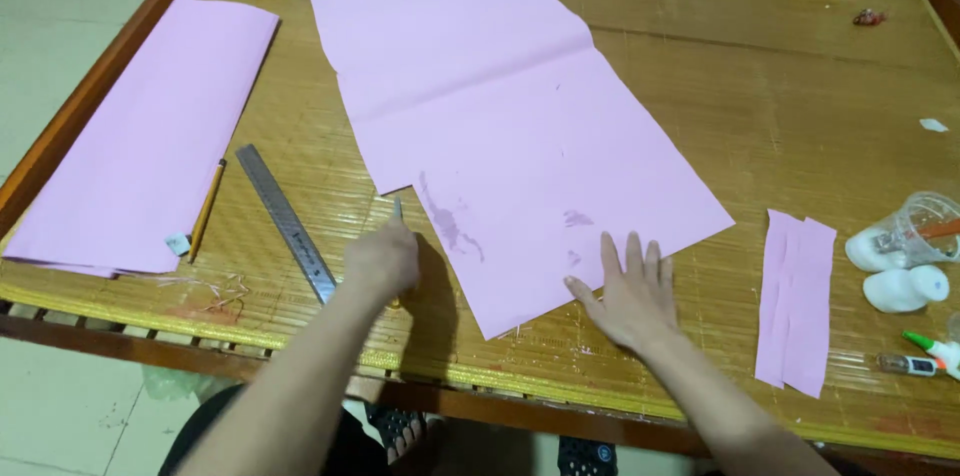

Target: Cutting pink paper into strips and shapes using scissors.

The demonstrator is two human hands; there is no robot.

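A large pink paper sheet (510, 106) lies creased across the woven mat table (760, 86), with a notch cut in its left edge. My left hand (383, 261) is closed around a small cutting tool whose thin metal tip (397, 207) pokes up at that notch; it looks like scissors, mostly hidden by my fingers. My right hand (630, 294) lies flat with fingers spread on the sheet's near corner, pressing it down.
A metal ruler (285, 221) and a pencil (207, 208) lie left of my left hand. A folded pink sheet stack (140, 136) is at far left. Pink strips (797, 296), a plastic cup (915, 226), white bottles and glue tubes (935, 351) sit at right.
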